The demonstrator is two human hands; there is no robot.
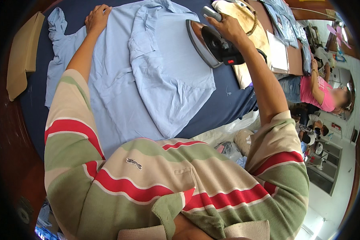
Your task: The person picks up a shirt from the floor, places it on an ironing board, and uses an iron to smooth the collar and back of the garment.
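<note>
A light blue shirt point(108, 86) lies spread over the dark blue cloth, with one part folded back and creased through its middle. Flat on its far left part rests my left hand point(97, 19), fingers stretched out and holding nothing. My right hand point(228, 29) is wrapped round the handle of an iron point(215, 42) with a black body and a small lit red switch. The iron is at the right edge of the shirt, its pale sole edge toward the fabric. Whether the whole sole touches the cloth I cannot tell.
Dark blue cloth point(234, 106) covers the table. A brown cardboard piece point(23, 56) stands at the left edge. Beyond the iron lies a beige padded cloth point(264, 30) with a hose. Bagged blue garments point(282, 20) are stacked far right. A person in pink point(318, 94) stands at the right.
</note>
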